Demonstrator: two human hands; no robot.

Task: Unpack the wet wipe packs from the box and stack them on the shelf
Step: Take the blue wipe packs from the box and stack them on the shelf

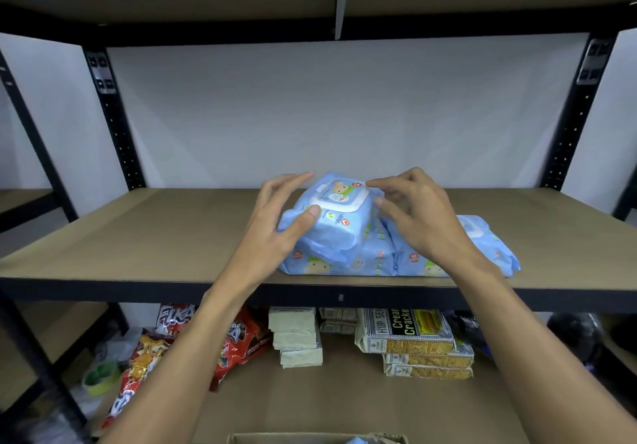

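Observation:
Several light-blue wet wipe packs lie side by side near the front of the brown shelf board [138,237]; the rightmost lower pack [482,237] is in plain sight. A top wet wipe pack [334,216] with a white lid lies tilted on the lower ones. My left hand [275,223] has its thumb on that pack's near-left side, and its straight fingers reach along the far left edge. My right hand [417,216] hovers at the pack's right side, with curved fingertips touching the lid's edge. The cardboard box [303,438] shows at the bottom edge, a blue pack corner [355,441] peeking out.
Black steel uprights [113,126] frame the shelf, and another board sits overhead. The lower shelf holds red snack bags [241,340], pale green packets [296,336], cream cracker packs [413,340] and a green tape roll [100,374]. Bare board stretches left of the wipes.

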